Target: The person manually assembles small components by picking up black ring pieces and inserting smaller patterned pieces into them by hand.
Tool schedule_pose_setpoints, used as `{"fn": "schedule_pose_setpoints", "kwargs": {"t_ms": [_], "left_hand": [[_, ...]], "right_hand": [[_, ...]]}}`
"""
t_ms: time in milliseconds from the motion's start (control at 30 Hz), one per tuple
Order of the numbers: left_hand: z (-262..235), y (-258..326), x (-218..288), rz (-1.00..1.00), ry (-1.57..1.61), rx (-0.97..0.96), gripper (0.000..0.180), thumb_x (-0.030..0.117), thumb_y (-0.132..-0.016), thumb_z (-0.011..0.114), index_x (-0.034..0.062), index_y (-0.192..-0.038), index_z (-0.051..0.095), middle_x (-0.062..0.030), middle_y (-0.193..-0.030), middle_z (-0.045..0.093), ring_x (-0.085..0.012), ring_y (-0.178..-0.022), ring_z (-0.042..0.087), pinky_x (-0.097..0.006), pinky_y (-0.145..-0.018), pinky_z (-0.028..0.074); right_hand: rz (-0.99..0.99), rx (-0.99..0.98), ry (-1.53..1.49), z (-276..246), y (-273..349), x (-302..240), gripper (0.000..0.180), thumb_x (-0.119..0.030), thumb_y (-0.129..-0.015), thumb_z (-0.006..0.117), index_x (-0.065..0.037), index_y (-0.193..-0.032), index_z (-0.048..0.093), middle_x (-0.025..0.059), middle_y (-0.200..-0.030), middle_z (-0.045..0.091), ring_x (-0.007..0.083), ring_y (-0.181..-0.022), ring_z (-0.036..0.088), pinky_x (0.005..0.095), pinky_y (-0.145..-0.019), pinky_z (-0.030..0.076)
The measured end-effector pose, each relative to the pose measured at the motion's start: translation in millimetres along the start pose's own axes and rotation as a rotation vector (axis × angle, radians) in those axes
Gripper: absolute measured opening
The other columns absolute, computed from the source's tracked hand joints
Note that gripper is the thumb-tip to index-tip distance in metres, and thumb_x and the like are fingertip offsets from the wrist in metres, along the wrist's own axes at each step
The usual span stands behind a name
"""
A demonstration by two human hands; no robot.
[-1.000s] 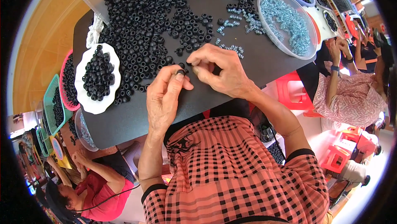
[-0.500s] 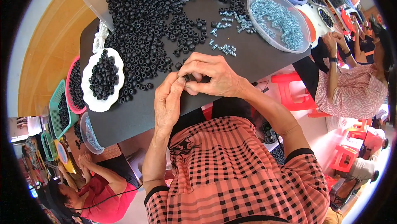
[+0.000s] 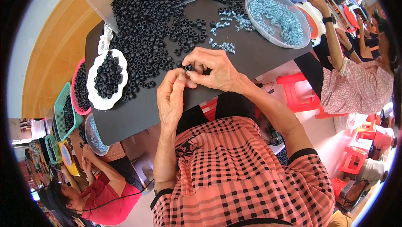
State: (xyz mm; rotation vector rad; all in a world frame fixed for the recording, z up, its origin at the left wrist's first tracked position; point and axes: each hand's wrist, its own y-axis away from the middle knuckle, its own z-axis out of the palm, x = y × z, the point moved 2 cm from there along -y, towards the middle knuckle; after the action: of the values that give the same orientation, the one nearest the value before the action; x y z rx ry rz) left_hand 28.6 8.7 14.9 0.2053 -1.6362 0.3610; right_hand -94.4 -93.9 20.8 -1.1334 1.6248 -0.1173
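Observation:
Both my hands meet above the near edge of the dark table. My right hand [image 3: 214,70] is closed, with a small black round part with a hole [image 3: 188,67] at its thumb and fingertips. Against it, my left hand [image 3: 171,97] pinches thumb to forefinger; what lies between them is hidden. Just beyond my fingers spreads a big heap of similar black parts [image 3: 144,38]. Small light-blue coil springs [image 3: 226,47] lie loose past my right hand. More springs fill a round clear tub [image 3: 274,39] at the far right.
A white scalloped plate [image 3: 95,98] of black parts stands left on the table [image 3: 125,120]. A clear bin [image 3: 93,1] lies at the far left. Baskets, pink [image 3: 79,109] and green [image 3: 77,122], sit beyond the left edge. Co-workers sit left and right, near a red stool [image 3: 293,95].
The black part now shows more clearly between my fingertips. My hands stay together, nearly in place. The co-worker on the right has stretched an arm toward the far containers. The view has shifted slightly.

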Motion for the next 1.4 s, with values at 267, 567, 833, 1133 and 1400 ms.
{"fn": "schedule_pose_setpoints", "kwargs": {"t_ms": [267,567,833,1133,1400], "left_hand": [[6.5,-6.2,-4.8,-0.015,0.076,0.017,0.021,0.016,-0.098,0.050,-0.0013,-0.099,0.061,0.0014,-0.082,0.059,-0.0045,-0.077,0.050,-0.021,-0.071,0.041],[2.7,-9.9,-7.6,-0.122,0.235,-0.014,0.022,0.014,-0.097,0.050,-0.0021,-0.106,0.063,-0.0004,-0.091,0.060,-0.0066,-0.086,0.050,-0.023,-0.079,0.041],[7.9,-17.7,-11.5,-0.248,0.720,-0.136,0.035,0.020,-0.095,0.052,-0.0074,-0.115,0.057,-0.0111,-0.108,0.058,-0.0204,-0.104,0.054,-0.036,-0.097,0.040],[12.6,-21.5,-6.6,-0.284,0.744,-0.120,0.025,0.016,-0.095,0.053,-0.0039,-0.110,0.059,-0.0102,-0.107,0.060,-0.0194,-0.101,0.056,-0.035,-0.094,0.042],[10.2,-19.9,-15.6,-0.272,0.682,-0.058,0.035,0.018,-0.093,0.054,-0.0053,-0.118,0.056,-0.0126,-0.110,0.058,-0.0215,-0.103,0.056,-0.037,-0.094,0.044]], "right_hand": [[-0.030,-0.067,-0.032,0.6,0.4,1.1,0.023,0.002,-0.070,0.070,-0.004,-0.092,0.066,0.0018,-0.077,0.059,0.0088,-0.055,0.049,0.0234,-0.051,0.043],[-0.013,-0.020,-0.051,-0.3,1.4,-1.2,0.028,0.006,-0.071,0.067,-0.006,-0.096,0.066,0.0019,-0.080,0.059,0.0074,-0.053,0.050,0.0234,-0.049,0.044],[-0.001,0.081,-0.122,-3.9,-0.3,-1.5,0.034,0.008,-0.070,0.069,-0.003,-0.102,0.065,0.0049,-0.088,0.060,0.0078,-0.058,0.057,0.0216,-0.050,0.048],[0.025,0.110,-0.113,-5.5,-0.1,1.7,0.034,0.007,-0.071,0.068,-0.005,-0.102,0.068,0.0051,-0.088,0.059,0.0094,-0.059,0.058,0.0228,-0.051,0.049],[0.002,0.148,-0.050,-3.7,0.9,3.0,0.035,0.006,-0.070,0.066,-0.008,-0.102,0.068,0.0041,-0.087,0.060,0.0112,-0.059,0.059,0.0244,-0.051,0.051]]}}
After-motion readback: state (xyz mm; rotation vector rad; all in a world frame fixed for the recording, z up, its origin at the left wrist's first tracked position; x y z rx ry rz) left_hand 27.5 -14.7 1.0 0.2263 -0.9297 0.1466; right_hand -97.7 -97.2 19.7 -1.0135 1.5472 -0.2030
